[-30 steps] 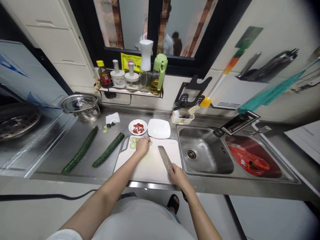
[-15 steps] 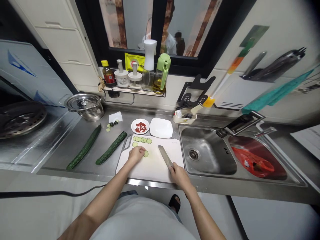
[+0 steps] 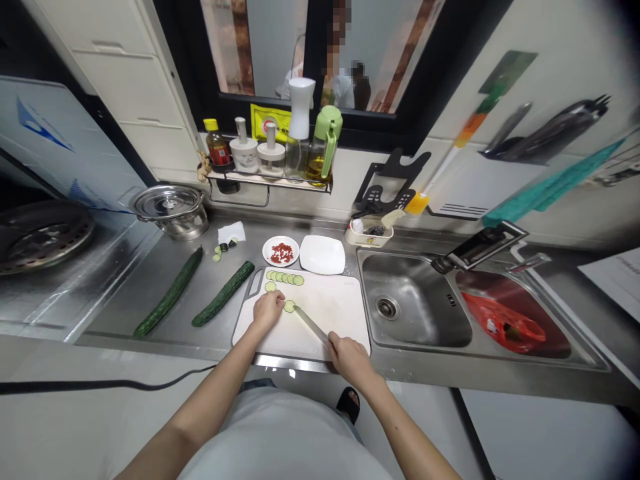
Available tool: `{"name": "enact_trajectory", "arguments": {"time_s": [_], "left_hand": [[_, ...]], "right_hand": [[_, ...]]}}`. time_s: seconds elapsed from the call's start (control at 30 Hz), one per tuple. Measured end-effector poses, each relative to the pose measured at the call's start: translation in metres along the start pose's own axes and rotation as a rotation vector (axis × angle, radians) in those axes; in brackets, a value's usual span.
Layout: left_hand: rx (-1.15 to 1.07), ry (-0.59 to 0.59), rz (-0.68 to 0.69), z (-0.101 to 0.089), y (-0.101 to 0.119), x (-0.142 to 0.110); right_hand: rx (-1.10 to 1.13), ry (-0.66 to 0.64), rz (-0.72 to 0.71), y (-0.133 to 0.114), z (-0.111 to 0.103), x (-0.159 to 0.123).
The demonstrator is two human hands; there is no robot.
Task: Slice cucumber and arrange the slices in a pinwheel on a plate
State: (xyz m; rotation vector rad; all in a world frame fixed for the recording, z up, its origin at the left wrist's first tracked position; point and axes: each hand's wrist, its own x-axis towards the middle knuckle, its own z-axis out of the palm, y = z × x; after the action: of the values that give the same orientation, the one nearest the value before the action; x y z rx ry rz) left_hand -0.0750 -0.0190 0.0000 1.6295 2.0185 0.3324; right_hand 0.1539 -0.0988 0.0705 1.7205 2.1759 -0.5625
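Just below the centre of the frame, the right hand (image 3: 350, 360) has its fingers wrapped round a knife (image 3: 313, 325), its tip at a cucumber slice (image 3: 289, 306) on the white cutting board (image 3: 345, 307). The left hand (image 3: 269, 309) bends close beside that slice; whether its fingers grip it, I cannot tell.

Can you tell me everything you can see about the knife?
The knife has a long, narrow, grey blade that looks like metal. Its handle is mostly hidden in the right hand. The blade slants away and leftward over the white cutting board, its tip at a cucumber slice. Whether they touch is too small to tell.
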Motion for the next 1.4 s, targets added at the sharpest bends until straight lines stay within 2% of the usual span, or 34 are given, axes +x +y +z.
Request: {"name": "enact_trajectory", "arguments": {"time_s": [0.33, 0.77, 1.4], "left_hand": [[0.006, 0.018, -0.010, -0.002, 0.001, 0.000], [0.042, -0.007, -0.019, -0.002, 0.002, 0.004], [0.067, -0.042, -0.042, -0.006, 0.005, 0.006]], "right_hand": [[-0.038, -0.014, -0.022, -0.002, -0.003, 0.002], [-0.048, -0.111, -0.072, -0.008, -0.017, 0.005], [-0.073, -0.124, -0.113, -0.016, -0.027, 0.017]]}}
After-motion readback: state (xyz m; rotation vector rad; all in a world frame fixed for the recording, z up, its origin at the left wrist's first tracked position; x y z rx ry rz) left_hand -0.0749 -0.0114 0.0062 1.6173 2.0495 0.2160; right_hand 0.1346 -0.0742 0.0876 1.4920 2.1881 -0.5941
